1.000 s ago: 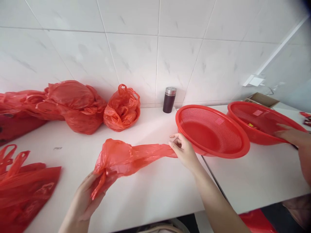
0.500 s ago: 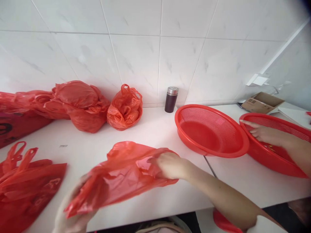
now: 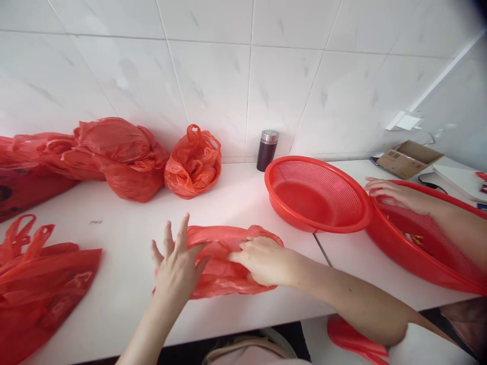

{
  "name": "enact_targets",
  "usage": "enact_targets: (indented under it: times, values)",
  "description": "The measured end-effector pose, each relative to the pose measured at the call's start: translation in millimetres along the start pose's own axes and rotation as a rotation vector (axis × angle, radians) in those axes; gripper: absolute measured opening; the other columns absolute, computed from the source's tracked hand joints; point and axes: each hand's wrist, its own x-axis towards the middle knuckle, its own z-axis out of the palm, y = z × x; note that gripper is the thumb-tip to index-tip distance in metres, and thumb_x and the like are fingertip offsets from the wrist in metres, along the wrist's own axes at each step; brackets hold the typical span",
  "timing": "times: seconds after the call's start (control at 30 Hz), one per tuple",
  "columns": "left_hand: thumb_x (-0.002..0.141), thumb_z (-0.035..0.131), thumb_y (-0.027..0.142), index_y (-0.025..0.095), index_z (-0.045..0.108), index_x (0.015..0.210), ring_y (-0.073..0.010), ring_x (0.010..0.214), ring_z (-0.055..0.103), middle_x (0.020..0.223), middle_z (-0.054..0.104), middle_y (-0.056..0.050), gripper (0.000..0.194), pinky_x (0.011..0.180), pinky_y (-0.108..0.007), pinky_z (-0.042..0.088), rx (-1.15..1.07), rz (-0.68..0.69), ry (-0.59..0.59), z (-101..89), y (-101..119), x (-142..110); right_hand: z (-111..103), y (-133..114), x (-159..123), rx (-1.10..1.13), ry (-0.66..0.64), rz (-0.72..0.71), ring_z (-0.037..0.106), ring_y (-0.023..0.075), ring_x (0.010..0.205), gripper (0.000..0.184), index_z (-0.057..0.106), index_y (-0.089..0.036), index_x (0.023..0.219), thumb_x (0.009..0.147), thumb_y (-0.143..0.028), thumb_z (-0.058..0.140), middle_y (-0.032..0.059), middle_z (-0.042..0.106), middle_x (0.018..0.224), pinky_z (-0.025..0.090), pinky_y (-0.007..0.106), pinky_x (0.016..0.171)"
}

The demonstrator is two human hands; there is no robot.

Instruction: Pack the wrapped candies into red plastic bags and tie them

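A thin red plastic bag (image 3: 213,289) lies in front of me on the white table, its mouth toward the right. My left hand (image 3: 177,266) is at the bag's left end, fingers spread and raised, thumb pointing across the plastic. At the mouth, my right hand (image 3: 262,258) has its fingers curled in against the film, closed on the bag. What is inside the bag, if anything, does not show.
A red perforated basket (image 3: 317,228) stands right; another person's hand (image 3: 399,195) rests over a second red basket (image 3: 411,266) holding small yellowish pieces. Behind are a dark flask (image 3: 267,152), an open carton (image 3: 403,159) and filled red bags (image 3: 129,162). Another red bag (image 3: 41,289) lies left.
My left hand has let go of the bag's left end, moved right and up, and spread its fingers. The bag now lies flatter. The other person's hand has shifted onto the basket rim.
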Motion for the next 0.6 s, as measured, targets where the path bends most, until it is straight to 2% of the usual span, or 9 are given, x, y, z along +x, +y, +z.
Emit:
enact_targets:
  times: [0.1, 0.17, 0.3, 0.37, 0.43, 0.47, 0.53, 0.57, 0.6]
  values:
    - [0.083, 0.052, 0.015, 0.013, 0.072, 0.084, -0.0485, 0.140, 0.021, 0.158, 0.018, -0.019, 0.021, 0.101, -0.069, 0.030, 0.083, -0.153, -0.227, 26.5, -30.3, 8.5, 8.8, 19.5, -6.5, 0.088, 0.016, 0.079, 0.058, 0.0326, 0.114, 0.070, 0.046, -0.031, 0.141, 0.075, -0.012, 0.060, 0.0114, 0.059, 0.129, 0.050, 0.041, 0.085]
    - [0.081, 0.044, 0.008, 0.015, 0.072, 0.098, -0.0433, 0.138, 0.030, 0.159, 0.019, -0.017, 0.034, 0.097, -0.059, 0.042, 0.027, -0.133, -0.322, 27.0, -45.3, 9.1, 10.2, 36.2, -10.2, 0.164, 0.014, 0.156, 0.056, 0.0338, 0.118, 0.077, 0.039, -0.033, 0.145, 0.074, -0.013, 0.060, 0.0107, 0.056, 0.135, 0.050, 0.043, 0.085]
    - [0.080, 0.038, 0.005, 0.036, 0.058, 0.129, -0.0287, 0.137, 0.039, 0.161, 0.015, 0.000, 0.062, 0.102, -0.044, 0.045, -0.240, 0.098, -0.405, 3.7, -48.9, 1.1, 4.3, 56.4, -29.9, 0.536, 0.124, 0.100, 0.059, 0.0262, 0.115, 0.060, 0.051, -0.032, 0.137, 0.079, -0.026, 0.064, 0.0054, 0.060, 0.130, 0.049, 0.036, 0.092]
    - [0.084, 0.043, 0.015, 0.039, 0.056, 0.131, -0.0276, 0.138, 0.038, 0.160, 0.019, 0.003, 0.054, 0.104, -0.039, 0.043, -0.351, 0.142, -0.365, -6.1, -47.0, -5.9, 2.5, 56.9, -52.8, 0.791, 0.225, -0.023, 0.061, 0.0224, 0.112, 0.050, 0.057, -0.029, 0.131, 0.082, -0.035, 0.064, 0.0039, 0.064, 0.125, 0.049, 0.033, 0.093]
    - [0.087, 0.050, 0.027, 0.036, 0.058, 0.130, -0.0276, 0.135, 0.042, 0.154, 0.036, 0.000, 0.045, 0.103, -0.036, 0.044, -0.437, 0.135, -0.342, -9.4, -48.8, -14.4, 4.7, 56.7, -84.6, 0.903, 0.437, -0.022, 0.063, 0.0207, 0.109, 0.039, 0.062, -0.028, 0.122, 0.085, -0.040, 0.061, 0.0039, 0.067, 0.119, 0.050, 0.033, 0.093]
    - [0.086, 0.053, 0.032, 0.035, 0.058, 0.130, -0.0271, 0.132, 0.047, 0.148, 0.045, -0.001, 0.044, 0.102, -0.034, 0.045, -0.478, 0.130, -0.355, -8.6, -51.3, -19.1, 7.9, 58.6, -102.8, 0.864, 0.596, 0.091, 0.063, 0.0209, 0.108, 0.034, 0.064, -0.028, 0.117, 0.086, -0.041, 0.060, 0.0042, 0.067, 0.117, 0.049, 0.034, 0.094]
    - [0.084, 0.057, 0.036, 0.036, 0.056, 0.132, -0.0260, 0.123, 0.056, 0.137, 0.058, -0.001, 0.048, 0.100, -0.033, 0.047, -0.575, 0.135, -0.411, -3.8, -57.9, -29.1, 19.0, 69.2, -140.9, 0.599, 0.918, 0.531, 0.058, 0.0231, 0.116, 0.031, 0.063, -0.031, 0.115, 0.087, -0.041, 0.058, 0.0052, 0.064, 0.124, 0.044, 0.037, 0.101]
    - [0.083, 0.059, 0.038, 0.036, 0.057, 0.132, -0.0262, 0.120, 0.059, 0.133, 0.061, -0.001, 0.049, 0.098, -0.033, 0.048, -0.633, 0.127, -0.432, -0.5, -61.2, -34.0, 27.2, 78.0, -159.5, 0.420, 1.009, 0.798, 0.055, 0.0251, 0.120, 0.034, 0.061, -0.031, 0.118, 0.087, -0.043, 0.057, 0.0060, 0.060, 0.129, 0.041, 0.040, 0.104]
    - [0.082, 0.061, 0.039, 0.037, 0.058, 0.130, -0.0267, 0.119, 0.060, 0.131, 0.063, 0.000, 0.049, 0.098, -0.035, 0.049, -0.692, 0.108, -0.443, 2.9, -64.1, -38.5, 36.9, 88.6, -176.9, 0.263, 1.012, 1.048, 0.051, 0.0285, 0.125, 0.039, 0.058, -0.031, 0.123, 0.087, -0.045, 0.054, 0.0078, 0.057, 0.134, 0.040, 0.043, 0.104]
